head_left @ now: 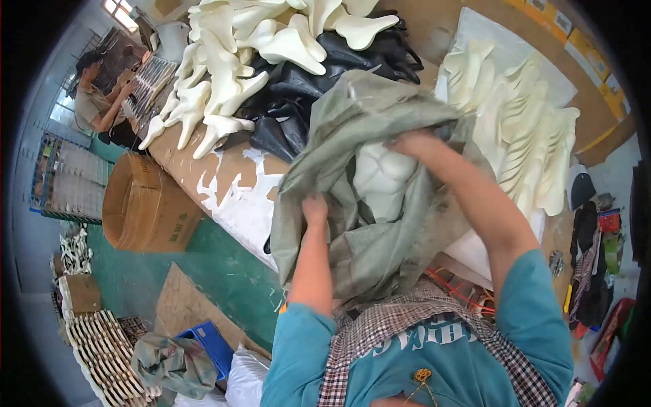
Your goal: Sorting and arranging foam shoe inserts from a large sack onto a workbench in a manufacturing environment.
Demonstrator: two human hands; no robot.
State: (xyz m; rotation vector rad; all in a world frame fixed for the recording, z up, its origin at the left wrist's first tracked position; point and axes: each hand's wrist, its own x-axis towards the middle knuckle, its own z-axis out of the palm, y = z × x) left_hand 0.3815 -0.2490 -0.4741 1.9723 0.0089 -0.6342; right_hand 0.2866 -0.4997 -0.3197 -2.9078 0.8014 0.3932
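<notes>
A large grey-green woven sack point(319, 146) lies bunched and gaping in front of me, partly over the table. Its near side rests against my checked apron. Inside the opening is a white moulded torso form point(384, 178), its lower part narrowing into the folds. My left hand point(314, 209) is closed on the sack's left inner fold. Reaching in from the right, my right hand point(412, 144) is at the torso's upper edge, fingers curled against it; the fingertips are partly hidden.
Cream moulded pieces point(224, 95) and black ones point(298, 85) are heaped beyond the sack. Rows of cream ribbed pieces point(522, 122) lie right. A cardboard box point(146, 203), blue crate point(210, 346) and another sack point(173, 366) stand left on the floor. A co-worker point(98, 102) works far left.
</notes>
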